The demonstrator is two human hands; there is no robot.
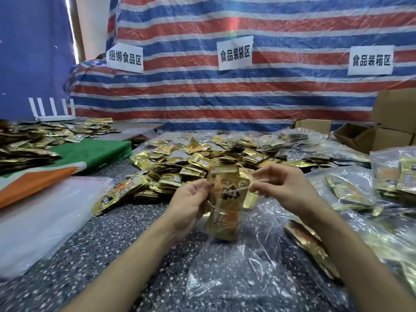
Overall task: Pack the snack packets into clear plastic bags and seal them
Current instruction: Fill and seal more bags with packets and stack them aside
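Observation:
A clear plastic bag [227, 212] with gold snack packets inside hangs upright above the speckled table [126, 224]. My left hand [191, 199] pinches the bag's top edge on the left. My right hand [276, 183] pinches the same edge on the right, so the mouth is stretched between them. A big heap of loose gold snack packets [186, 163] lies just behind the hands. An empty clear bag [236, 273] lies flat on the table under my forearms.
Filled clear bags [360, 194] lie at the right, with cardboard boxes [369, 136] behind them. A stack of empty bags [40, 212] sits at the left beside a green and orange cloth [74, 161]. More packets [33, 138] pile up far left. A striped tarp [225, 97] hangs behind.

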